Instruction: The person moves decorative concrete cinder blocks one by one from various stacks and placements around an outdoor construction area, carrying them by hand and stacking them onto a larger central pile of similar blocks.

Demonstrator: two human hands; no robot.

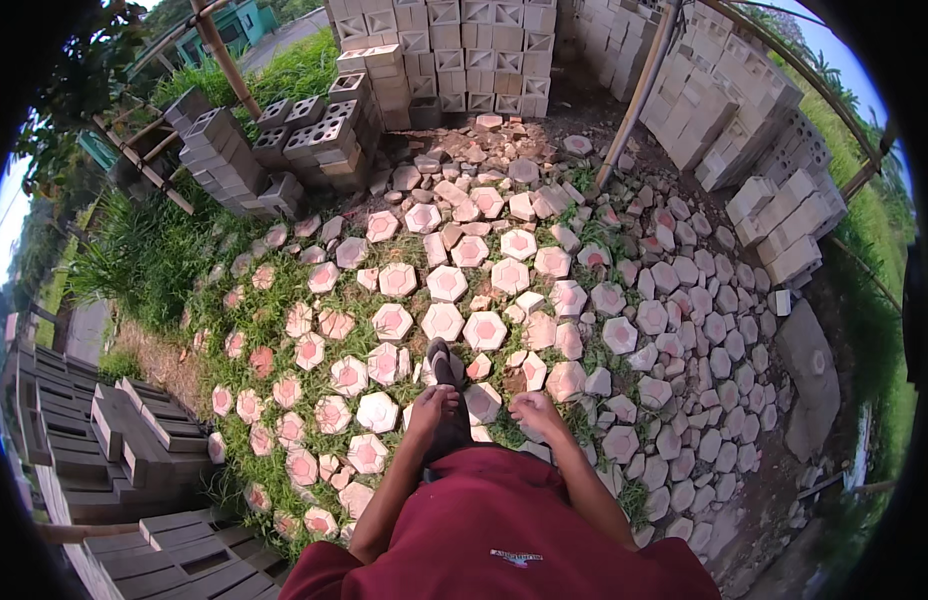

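Note:
My left hand (436,402) hangs in front of my body with its fingers curled in, above my dark trouser leg. No object shows in it. My right hand (535,411) is held a little to the right, its fingers loosely closed, and nothing sticks out of it either. Both hands are apart from the ground. Below them lie hexagonal paving stones (447,283), pale with pinkish centres, set among grass and broken pieces. One foot in a dark sandal (439,352) is stretched forward onto the paving.
Ahead stands a tall stack of patterned concrete vent blocks (479,55). Blocks with round holes (319,140) are piled at the left, and more blocks (784,225) at the right. A slanted pole (639,100) rises from the ground. Grey slotted blocks (134,440) lie at the near left.

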